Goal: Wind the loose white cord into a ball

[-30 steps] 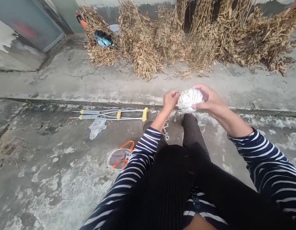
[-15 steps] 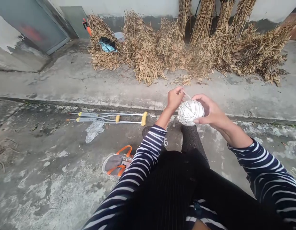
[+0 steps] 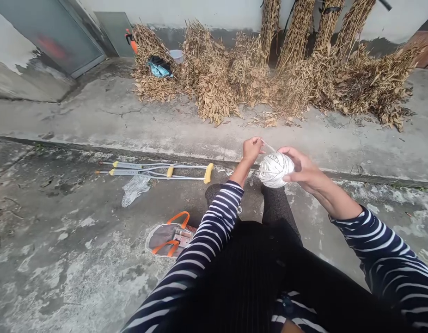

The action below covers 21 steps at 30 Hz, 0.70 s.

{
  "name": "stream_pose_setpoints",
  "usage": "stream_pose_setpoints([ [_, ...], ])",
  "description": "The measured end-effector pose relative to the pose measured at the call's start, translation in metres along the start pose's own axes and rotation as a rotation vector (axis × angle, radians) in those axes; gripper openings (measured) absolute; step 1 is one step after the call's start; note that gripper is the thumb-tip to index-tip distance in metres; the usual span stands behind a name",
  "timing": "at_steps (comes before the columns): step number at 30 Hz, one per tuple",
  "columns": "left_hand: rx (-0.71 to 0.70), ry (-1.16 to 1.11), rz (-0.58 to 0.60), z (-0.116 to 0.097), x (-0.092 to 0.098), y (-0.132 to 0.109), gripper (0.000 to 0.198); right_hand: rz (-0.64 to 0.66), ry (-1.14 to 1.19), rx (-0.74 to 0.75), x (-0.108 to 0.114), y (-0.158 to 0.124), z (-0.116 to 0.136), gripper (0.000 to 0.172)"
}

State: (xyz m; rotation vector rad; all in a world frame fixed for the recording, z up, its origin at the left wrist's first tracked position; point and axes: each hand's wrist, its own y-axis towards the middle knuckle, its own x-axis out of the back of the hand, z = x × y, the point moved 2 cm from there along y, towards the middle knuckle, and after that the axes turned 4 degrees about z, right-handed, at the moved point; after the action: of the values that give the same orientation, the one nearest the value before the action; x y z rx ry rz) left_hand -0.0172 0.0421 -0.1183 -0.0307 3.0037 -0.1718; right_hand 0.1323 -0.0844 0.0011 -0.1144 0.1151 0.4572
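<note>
Lap: a black ribbed garment (image 3: 255,277) fills the lower frame, with navy-and-white striped sleeves (image 3: 214,231) on both arms.
Right hand: the right hand (image 3: 304,173) cups the round ball of wound white strip (image 3: 273,169) from its right side, fingers curled around it and thumb over the top.
Ball: held in the air above the dark-clad knees, out in front of the body, between the two hands.
Left hand: the left hand (image 3: 252,149) is just left of and above the ball, fingers closed in a pinch on the thin loose white strand (image 3: 268,147) that leads off the ball's top.
Ground, near left: a clear pouch with orange straps (image 3: 168,237) lies on the stained grey concrete floor (image 3: 61,259), beside the left sleeve.
Ground, farther left: a crumpled clear plastic bag (image 3: 134,189) lies against a pair of metal crutches with yellow pads (image 3: 158,170), which lie flat along the low kerb.
Far: bundles of dry brown stalks (image 3: 214,78) lean along the wall. A blue cloth (image 3: 158,68) and a white bowl (image 3: 177,55) sit among the left bundles.
</note>
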Motion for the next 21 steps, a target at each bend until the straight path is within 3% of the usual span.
stream_pose_setpoints([
  [5, -0.154, 0.255, -0.011, -0.005, 0.010, 0.000, 0.015, -0.030, 0.051, -0.032, 0.012, -0.001, 0.000, 0.068],
  [9, -0.289, 0.353, 0.068, -0.018, 0.018, -0.004, 0.016, -0.052, -0.004, -0.004, 0.022, -0.002, 0.021, 0.066],
  [15, -0.228, 0.252, 0.278, -0.028, 0.026, -0.025, 0.019, -0.192, -0.187, 0.177, 0.036, 0.007, 0.058, 0.063],
  [21, -0.194, 0.020, 0.460, -0.023, 0.015, -0.077, 0.021, -0.264, -0.307, 0.251, 0.054, 0.036, 0.051, 0.063],
])
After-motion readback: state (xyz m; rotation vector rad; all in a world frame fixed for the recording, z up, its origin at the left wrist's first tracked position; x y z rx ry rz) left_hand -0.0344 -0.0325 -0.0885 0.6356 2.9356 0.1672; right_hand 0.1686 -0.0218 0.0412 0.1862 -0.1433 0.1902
